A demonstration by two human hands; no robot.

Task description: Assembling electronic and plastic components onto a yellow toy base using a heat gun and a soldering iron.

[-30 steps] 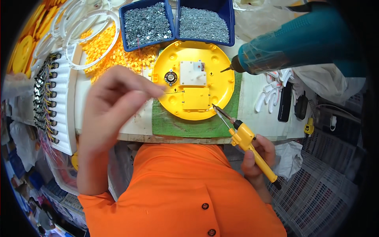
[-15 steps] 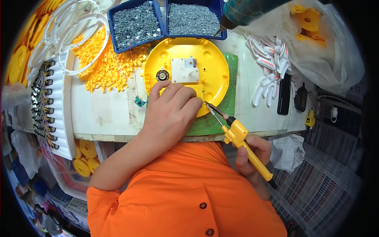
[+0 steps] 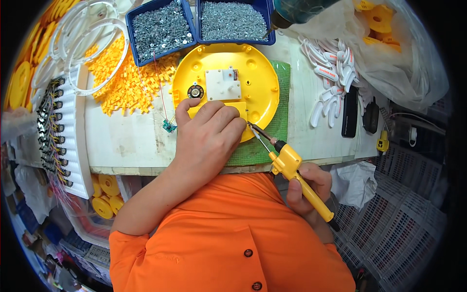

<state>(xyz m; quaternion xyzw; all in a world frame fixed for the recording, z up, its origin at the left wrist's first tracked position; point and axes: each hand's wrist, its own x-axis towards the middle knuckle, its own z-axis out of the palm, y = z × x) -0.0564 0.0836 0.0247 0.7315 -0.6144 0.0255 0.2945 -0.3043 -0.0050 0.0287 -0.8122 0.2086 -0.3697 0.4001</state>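
Note:
A round yellow plastic shell (image 3: 265, 73) lies on a green mat (image 3: 280, 102). Inside it are a white gearbox (image 3: 223, 83), a small round speaker (image 3: 195, 91) and a raised yellow rectangular box (image 3: 238, 107). My left hand (image 3: 210, 134) rests over the box with fingers bent; the thumb and fingertips are hidden, so what they pinch cannot be seen. My right hand (image 3: 311, 187) grips a yellow soldering iron (image 3: 291, 160) with a solder-feed tube. Its tip meets the shell at the box's lower right corner, close to my left index finger. A green circuit board (image 3: 169, 126) on thin wires lies left of the shell.
Behind the shell stand blue bins of washers (image 3: 163, 31) and screws (image 3: 233, 22). A power screwdriver (image 3: 292, 12) hangs above. Small yellow parts (image 3: 124, 78) and a white foam rack of wired speakers (image 3: 78, 141) lie left; white handles (image 3: 333, 73) and a black bar (image 3: 349, 114) lie right.
The whole view has shifted slightly. My left hand's outer finger has spread away from the others. The iron's tip stays at the corner of the yellow box.

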